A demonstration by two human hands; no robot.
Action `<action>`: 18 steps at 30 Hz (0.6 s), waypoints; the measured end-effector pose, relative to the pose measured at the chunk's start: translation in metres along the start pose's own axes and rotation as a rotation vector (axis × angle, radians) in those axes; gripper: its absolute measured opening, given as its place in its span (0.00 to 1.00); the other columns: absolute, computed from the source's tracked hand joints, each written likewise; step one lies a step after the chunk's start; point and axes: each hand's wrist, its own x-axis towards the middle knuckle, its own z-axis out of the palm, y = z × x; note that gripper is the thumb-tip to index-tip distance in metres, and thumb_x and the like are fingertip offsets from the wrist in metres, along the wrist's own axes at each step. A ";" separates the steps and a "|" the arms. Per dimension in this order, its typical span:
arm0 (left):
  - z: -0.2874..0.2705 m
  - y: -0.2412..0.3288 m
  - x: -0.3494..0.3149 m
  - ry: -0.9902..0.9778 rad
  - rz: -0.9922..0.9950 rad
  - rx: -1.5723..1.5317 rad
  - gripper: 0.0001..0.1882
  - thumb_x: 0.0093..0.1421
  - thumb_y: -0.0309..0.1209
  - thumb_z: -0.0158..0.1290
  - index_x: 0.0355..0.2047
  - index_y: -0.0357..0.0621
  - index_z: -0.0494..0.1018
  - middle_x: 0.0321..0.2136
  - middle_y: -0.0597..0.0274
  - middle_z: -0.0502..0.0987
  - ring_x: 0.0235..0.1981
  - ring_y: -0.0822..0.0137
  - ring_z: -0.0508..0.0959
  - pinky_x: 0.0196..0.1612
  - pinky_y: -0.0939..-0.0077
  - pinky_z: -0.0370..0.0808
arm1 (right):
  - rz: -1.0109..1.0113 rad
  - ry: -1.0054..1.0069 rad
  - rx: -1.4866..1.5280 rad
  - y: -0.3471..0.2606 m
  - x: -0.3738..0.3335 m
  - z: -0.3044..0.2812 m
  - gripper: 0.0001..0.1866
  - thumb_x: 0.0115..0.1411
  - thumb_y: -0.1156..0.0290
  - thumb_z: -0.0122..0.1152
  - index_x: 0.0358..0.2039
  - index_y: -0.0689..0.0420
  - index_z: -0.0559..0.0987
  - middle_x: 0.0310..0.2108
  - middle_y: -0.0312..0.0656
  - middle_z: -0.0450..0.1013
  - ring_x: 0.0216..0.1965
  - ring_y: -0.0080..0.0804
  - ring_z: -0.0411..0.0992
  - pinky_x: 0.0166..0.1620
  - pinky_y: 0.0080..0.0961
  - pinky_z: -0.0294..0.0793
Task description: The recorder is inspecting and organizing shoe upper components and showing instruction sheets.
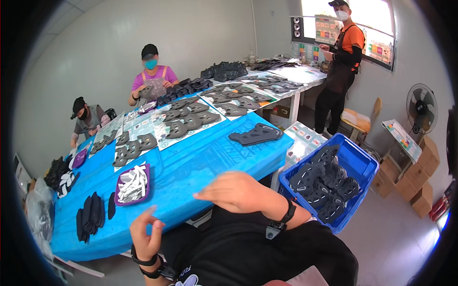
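My left hand (147,233) is raised at the near table edge, thumb and fingers apart, with nothing seen between them. Close beyond it stands a purple tray (118,202) filled with white strips (133,185). My right hand (230,191) hovers over the near edge, back upward and fingers pointing left; motion blurs it, and its palm side is hidden. Farther off, dark moulded pieces (255,134) lie together on the blue-covered table (191,167). Long black flat pieces with rounded ends (90,214) are stacked left of the tray.
A blue crate (341,224) of black moulded pieces stands at my right. Grey shaped pieces (191,123) cover printed sheets farther along the table. Two people sit at the far left side; another stands at the back right. A chair (357,120), fan (421,108) and cartons (416,176) stand right.
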 end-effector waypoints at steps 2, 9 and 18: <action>0.009 -0.005 0.006 -0.310 0.084 -0.076 0.16 0.51 0.25 0.50 0.42 0.37 0.68 0.17 0.60 0.73 0.18 0.66 0.73 0.25 0.77 0.67 | 0.025 0.007 -0.066 0.011 0.008 0.008 0.15 0.49 0.75 0.55 0.40 0.53 0.74 0.28 0.37 0.72 0.27 0.34 0.70 0.30 0.29 0.67; 0.083 0.036 0.039 -0.653 0.300 -0.195 0.20 0.52 0.35 0.53 0.42 0.36 0.67 0.35 0.53 0.71 0.36 0.56 0.73 0.37 0.72 0.69 | 0.106 0.135 -0.110 0.057 0.073 0.050 0.09 0.50 0.73 0.52 0.33 0.55 0.76 0.26 0.39 0.72 0.29 0.38 0.70 0.32 0.32 0.69; 0.108 0.031 0.038 -0.805 0.168 -0.368 0.27 0.47 0.45 0.56 0.41 0.36 0.67 0.37 0.51 0.71 0.38 0.53 0.71 0.41 0.71 0.68 | 0.139 0.128 0.026 0.038 0.086 0.074 0.06 0.49 0.73 0.53 0.29 0.57 0.75 0.25 0.41 0.72 0.31 0.39 0.71 0.33 0.33 0.70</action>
